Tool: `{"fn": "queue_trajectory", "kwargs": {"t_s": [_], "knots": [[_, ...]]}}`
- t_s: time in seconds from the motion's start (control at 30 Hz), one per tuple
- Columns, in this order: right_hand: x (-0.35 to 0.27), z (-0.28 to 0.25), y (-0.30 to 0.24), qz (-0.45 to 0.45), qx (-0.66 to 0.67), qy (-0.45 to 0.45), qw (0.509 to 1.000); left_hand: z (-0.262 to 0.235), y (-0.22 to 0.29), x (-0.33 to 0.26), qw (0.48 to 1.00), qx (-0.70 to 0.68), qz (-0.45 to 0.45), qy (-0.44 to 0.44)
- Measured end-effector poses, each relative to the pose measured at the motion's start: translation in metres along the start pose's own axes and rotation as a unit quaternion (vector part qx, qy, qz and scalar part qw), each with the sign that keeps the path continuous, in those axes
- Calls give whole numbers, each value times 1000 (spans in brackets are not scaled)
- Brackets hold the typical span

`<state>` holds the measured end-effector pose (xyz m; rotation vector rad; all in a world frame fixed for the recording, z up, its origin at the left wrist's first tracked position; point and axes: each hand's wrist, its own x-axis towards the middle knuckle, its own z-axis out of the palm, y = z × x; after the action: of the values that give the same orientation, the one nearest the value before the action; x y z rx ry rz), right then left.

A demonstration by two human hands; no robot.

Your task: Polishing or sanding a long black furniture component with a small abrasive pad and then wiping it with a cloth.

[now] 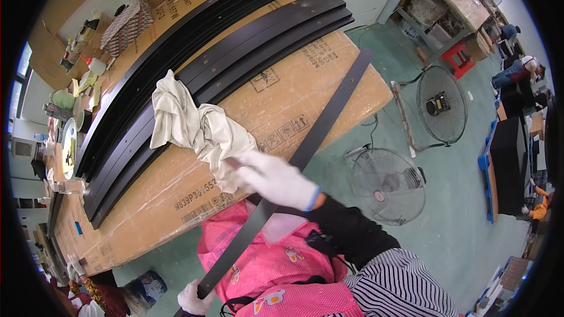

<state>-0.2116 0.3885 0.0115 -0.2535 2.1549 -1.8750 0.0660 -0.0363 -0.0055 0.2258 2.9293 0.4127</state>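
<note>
A long, flat black strip (332, 111) slants across the front of me, from beside my lap up over the cardboard-covered table. My left hand (195, 298), in a white glove, is closed around its lower end. Above the strip, my white-gloved right hand (279, 183) reaches to the near end of a crumpled cream cloth (202, 123). Motion smears its fingers, so whether they grip the cloth is unclear. The cloth's far part drapes over a stack of curved black strips (258, 53) on the cardboard (235, 97).
Two round fans, one nearer (388, 188) and one farther (442, 105), stand on the green floor to the right. Bottles and tools crowd the left side. Another person's gloved hands (75, 267) are at the table's lower left corner. More people work at far right.
</note>
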Motion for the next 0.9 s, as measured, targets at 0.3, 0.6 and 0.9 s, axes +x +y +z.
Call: {"fn": "queue_trajectory", "kwargs": {"t_s": [0.3,0.6,0.9], "knots": [[-36,-218,22,114,-57,477,870,-16,-63,-51,990,43,-79,-112],[-11,-245,70,-11,-392,376,839,-45,-80,-74,977,89,-110,-158],[-11,-241,60,57,-439,313,840,-35,-100,-80,997,55,-14,-46]]}}
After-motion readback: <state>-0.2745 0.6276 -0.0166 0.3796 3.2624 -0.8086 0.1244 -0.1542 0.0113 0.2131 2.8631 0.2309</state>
